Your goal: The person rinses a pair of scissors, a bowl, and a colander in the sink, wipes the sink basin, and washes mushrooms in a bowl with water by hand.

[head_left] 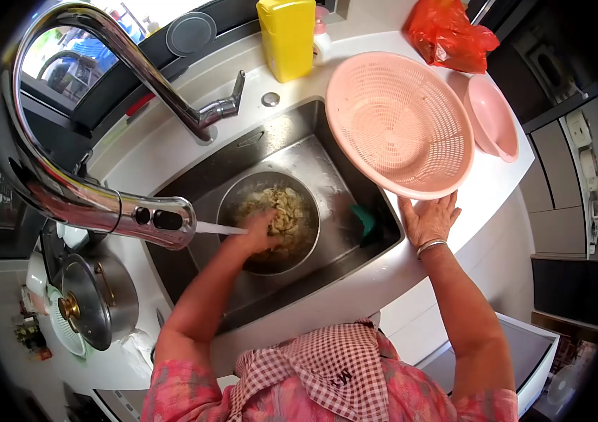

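Note:
My left hand reaches into a round metal bowl in the sink, its fingers partly lowered among pale, yellowish food pieces in water. Whether it grips any of them cannot be made out. A stream of water runs from the faucet toward that wrist. On the white counter to the right of the sink, my right hand lies with its fingers spread, just below a large pink colander. Its fingertips reach the colander's lower rim.
A green object lies in the sink's right side. Behind stand a yellow container and a pump bottle. At right are a red plastic bag and a pink basin. A lidded pot stands left.

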A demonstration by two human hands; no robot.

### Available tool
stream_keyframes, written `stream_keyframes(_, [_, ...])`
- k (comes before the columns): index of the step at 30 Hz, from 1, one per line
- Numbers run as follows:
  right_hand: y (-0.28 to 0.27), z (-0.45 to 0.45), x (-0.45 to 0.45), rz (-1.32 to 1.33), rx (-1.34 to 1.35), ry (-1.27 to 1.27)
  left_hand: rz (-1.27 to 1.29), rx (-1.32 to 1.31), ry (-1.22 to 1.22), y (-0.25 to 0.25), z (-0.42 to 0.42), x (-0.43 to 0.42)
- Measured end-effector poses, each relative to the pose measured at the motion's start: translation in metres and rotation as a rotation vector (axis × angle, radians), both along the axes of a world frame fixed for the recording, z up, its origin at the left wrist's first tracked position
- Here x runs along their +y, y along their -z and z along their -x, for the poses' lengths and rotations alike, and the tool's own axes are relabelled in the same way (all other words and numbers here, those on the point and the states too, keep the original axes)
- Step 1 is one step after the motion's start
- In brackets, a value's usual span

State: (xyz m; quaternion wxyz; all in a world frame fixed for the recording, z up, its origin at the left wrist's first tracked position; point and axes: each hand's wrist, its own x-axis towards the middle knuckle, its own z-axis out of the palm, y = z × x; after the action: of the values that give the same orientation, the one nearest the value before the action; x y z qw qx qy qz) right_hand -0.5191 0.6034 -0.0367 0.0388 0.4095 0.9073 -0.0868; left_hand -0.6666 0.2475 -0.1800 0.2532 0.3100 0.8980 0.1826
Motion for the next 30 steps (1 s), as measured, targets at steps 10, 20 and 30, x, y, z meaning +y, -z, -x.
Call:
stream_keyframes(10, [0.002, 0.0, 0.0, -0.009, 0.018, -0.025, 0.152, 0.496, 0.14, -0.161, 0.062, 0.007])
stream_keyframes(20, [0.004, -0.001, 0.001, -0.056, 0.041, -0.02, 0.299, 1.146, 0.197, -0.212, 0.156, 0.059])
stream_keyframes(30, [0.007, -0.002, 0.003, -0.037, 0.025, -0.022, 0.159, 0.3, 0.18, -0.078, 0.038, 0.044])
